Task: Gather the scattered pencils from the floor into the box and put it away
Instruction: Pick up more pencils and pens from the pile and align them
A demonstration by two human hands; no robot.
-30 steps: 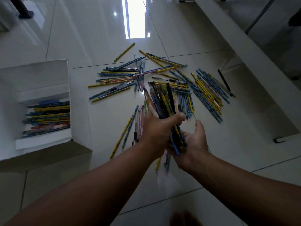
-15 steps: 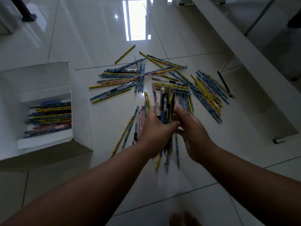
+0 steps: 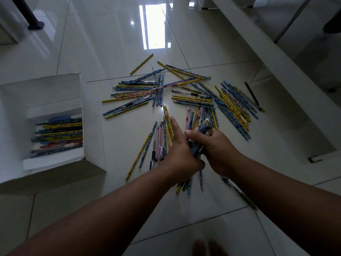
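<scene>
Head view: whatever print runs along the pencils is too small to read, and the box shows only plain white card. Your right hand [image 3: 215, 148] is curled round a bundle of pencils [image 3: 202, 124] at mid-frame. Its thumb lies across the front, and the bundle's tips poke out toward 12 o'clock. Your left hand [image 3: 180, 156] lies flat against the bundle's left side, fingers [image 3: 173, 126] straight and gripping nothing.

The loose pencils [image 3: 156, 89] fan across the floor from 11 round to 2 o'clock of your hands, mostly blue and yellow with a few pink. A short row [image 3: 158, 141] lies just beside your left hand at 9 o'clock. A black pen [image 3: 251, 93] lies at the heap's far edge at 2 o'clock.

The box [image 3: 79, 93] sits open at 9 o'clock, well apart from your hands. It has stacked pencils [image 3: 59, 133] in its bottom, and bare tile lies between it and the heap. A white ledge [image 3: 276, 61] runs diagonally from 12 to 3 o'clock, near the heap's right edge.

The floor [image 3: 110, 43] is glossy pale tile with thin joints. It has a bright window glare [image 3: 155, 26] at 12 o'clock and a dark post [image 3: 27, 13] at 10 o'clock. Your toes [image 3: 208, 246] are at 6 o'clock.
</scene>
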